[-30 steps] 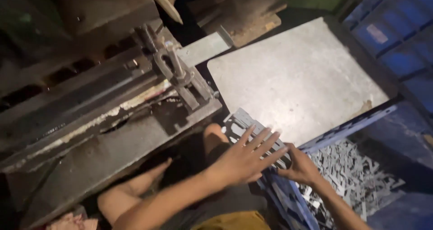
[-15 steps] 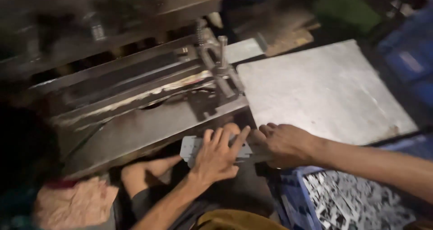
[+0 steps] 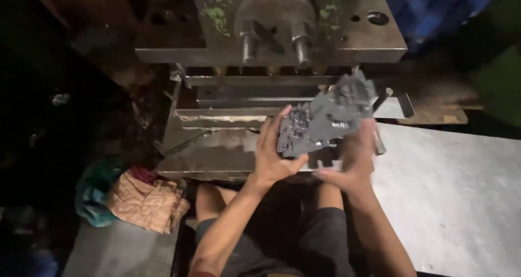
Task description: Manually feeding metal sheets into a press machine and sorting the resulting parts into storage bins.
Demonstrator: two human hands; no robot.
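Note:
A stack of grey stamped metal pieces (image 3: 325,118) is held up in front of the press machine (image 3: 271,32). My left hand (image 3: 274,152) grips the stack's left end, thumb under it. Under the stack's right side, my right hand (image 3: 353,165) supports it with fingers curled; the hand is blurred. The stack hangs tilted above the press bed (image 3: 217,152), right end higher.
A flat grey metal sheet (image 3: 450,195) lies to the right. A bundle of orange and teal cloth (image 3: 135,201) sits at the lower left. My knees (image 3: 271,228) are below the hands. A blue crate (image 3: 429,5) stands at the back right.
Both hands have lifted the metal pieces from beside the blue crate up to the front of the press. The view has swung left, toward the machine.

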